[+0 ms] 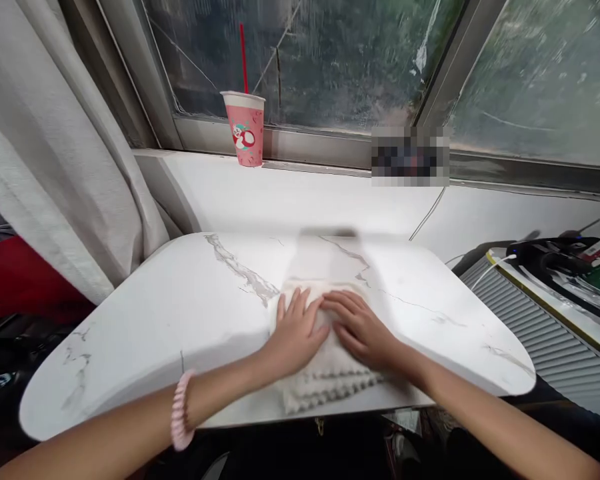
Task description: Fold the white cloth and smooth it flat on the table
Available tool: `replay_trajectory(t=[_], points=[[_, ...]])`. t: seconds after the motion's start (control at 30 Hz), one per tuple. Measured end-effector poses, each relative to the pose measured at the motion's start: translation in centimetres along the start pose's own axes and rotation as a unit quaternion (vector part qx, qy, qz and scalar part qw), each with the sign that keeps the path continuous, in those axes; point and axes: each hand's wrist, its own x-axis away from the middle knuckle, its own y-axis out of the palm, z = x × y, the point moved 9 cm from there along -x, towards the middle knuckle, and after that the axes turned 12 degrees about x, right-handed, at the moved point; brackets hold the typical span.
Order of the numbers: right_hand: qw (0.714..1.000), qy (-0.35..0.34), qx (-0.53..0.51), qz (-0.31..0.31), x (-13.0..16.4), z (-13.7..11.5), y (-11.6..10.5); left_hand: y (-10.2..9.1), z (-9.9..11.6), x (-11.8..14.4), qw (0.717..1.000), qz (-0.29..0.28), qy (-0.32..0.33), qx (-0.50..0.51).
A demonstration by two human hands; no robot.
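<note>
A folded cream-white towel (325, 387) with a bumpy edge lies in layers near the front edge of the white marbled table (155, 300). My left hand (297, 333) rests flat on the towel's left part, fingers spread and pointing away from me. On its right part lies my right hand (360, 330), palm down with the fingers stretched out to the left. The fingertips of the right hand come close to the left thumb and forefinger; whether they touch I cannot tell. A pink coiled band (182, 410) circles my left wrist. Both palms hide the towel's middle.
A pink paper cup (245, 130) with a red straw stands on the window ledge. A blurred-out item (410, 157) sits farther right there. Grey curtain (75, 133) hangs at the left. A ribbed grey cabinet (555, 327) with cables on top stands beside the table's right end.
</note>
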Motion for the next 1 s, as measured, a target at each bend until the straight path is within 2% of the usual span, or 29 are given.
replay_trajectory(t=[0.13, 0.3, 0.43, 0.6, 0.77, 1.0], points=[[1.0, 0.0, -0.019, 0.022, -3.7, 5.2, 0.8, -1.3, -1.2, -6.1, 0.998, 0.027, -0.046, 0.019], [0.994, 0.066, -0.067, 0.053, -7.7, 12.5, 2.2, -2.6, -2.1, -11.3, 0.998, 0.055, -0.026, -0.015], [0.996, 0.082, -0.006, 0.044, -10.9, 15.3, 3.9, -3.0, -3.3, -15.2, 0.995, 0.065, -0.015, -0.068], [0.99, 0.122, 0.054, 0.034, -13.7, 18.5, 5.1, -3.3, -4.9, -19.5, 0.995, 0.066, 0.001, -0.068], [0.994, 0.09, 0.055, -0.018, -14.6, 20.1, 5.6, -3.2, -5.4, -21.3, 0.993, 0.075, 0.004, -0.089], [0.997, 0.074, 0.038, -0.004, -14.2, 20.2, 5.3, -2.6, -4.7, -20.8, 0.989, 0.074, -0.007, -0.13]])
